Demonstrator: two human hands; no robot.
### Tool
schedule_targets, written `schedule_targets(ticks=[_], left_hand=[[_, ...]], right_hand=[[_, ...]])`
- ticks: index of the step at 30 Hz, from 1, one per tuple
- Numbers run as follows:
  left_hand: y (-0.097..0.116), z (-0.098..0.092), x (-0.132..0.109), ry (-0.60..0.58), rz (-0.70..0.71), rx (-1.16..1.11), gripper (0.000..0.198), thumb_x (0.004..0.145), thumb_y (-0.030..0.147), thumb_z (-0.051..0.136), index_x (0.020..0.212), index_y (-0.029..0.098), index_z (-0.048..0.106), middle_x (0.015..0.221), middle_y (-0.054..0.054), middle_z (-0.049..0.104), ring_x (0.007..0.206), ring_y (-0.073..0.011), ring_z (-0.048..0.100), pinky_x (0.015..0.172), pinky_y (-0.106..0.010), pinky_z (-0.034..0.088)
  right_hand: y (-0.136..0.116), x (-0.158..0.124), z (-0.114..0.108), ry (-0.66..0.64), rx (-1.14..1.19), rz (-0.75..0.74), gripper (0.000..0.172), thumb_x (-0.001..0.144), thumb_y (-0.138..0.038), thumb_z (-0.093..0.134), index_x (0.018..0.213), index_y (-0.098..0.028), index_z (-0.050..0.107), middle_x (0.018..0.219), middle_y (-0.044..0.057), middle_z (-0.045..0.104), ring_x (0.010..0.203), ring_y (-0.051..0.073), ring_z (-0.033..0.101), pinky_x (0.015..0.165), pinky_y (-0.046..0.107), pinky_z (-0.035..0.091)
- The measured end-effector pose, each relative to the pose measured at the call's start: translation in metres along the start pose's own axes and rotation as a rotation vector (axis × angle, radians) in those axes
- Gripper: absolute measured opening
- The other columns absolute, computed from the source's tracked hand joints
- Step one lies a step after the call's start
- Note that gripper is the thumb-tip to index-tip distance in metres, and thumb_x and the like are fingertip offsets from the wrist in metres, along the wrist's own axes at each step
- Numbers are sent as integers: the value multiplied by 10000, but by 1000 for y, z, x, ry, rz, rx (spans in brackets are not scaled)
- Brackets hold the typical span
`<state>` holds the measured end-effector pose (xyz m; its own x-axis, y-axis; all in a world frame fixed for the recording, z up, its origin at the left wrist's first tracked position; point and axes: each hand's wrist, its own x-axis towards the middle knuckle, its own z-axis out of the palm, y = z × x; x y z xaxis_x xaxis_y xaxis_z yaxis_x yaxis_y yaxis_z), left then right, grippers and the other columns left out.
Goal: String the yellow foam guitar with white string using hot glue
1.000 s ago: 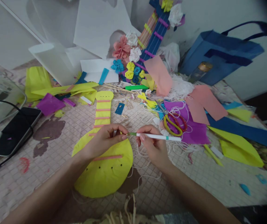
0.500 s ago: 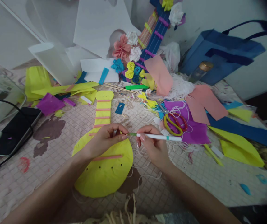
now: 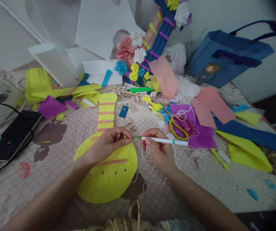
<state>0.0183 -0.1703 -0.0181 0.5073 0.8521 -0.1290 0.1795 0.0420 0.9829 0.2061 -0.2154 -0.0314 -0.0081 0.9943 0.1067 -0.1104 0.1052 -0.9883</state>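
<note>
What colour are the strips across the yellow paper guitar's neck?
Pink strips on the yellow paper guitar; clearest in the head view.

My left hand (image 3: 106, 144) is hiding the yellow cutout's (image 3: 109, 179) middle; I am failing to make out what it is pinching. The blue guitar (image 3: 160, 35) is running off the top edge.

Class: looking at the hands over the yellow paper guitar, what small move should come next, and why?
Probably press the pen tip slightly further left: the right hand holds it level, and its green tip meets the left hand, which pinches a small white piece over the yellow paper guitar.
</note>
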Motion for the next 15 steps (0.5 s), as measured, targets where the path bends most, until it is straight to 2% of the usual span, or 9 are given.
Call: schedule_targets(ticks=[15], left_hand=[[-2, 1, 0, 2, -8, 14, 186, 799, 323, 627, 826, 139, 625, 717, -6, 548, 674, -129, 462, 607, -264, 346]], right_hand=[[-3, 0, 1, -24, 10, 9, 63, 863, -274, 593, 893, -222, 610, 646, -35, 597, 563, 91, 538, 499, 216, 435]])
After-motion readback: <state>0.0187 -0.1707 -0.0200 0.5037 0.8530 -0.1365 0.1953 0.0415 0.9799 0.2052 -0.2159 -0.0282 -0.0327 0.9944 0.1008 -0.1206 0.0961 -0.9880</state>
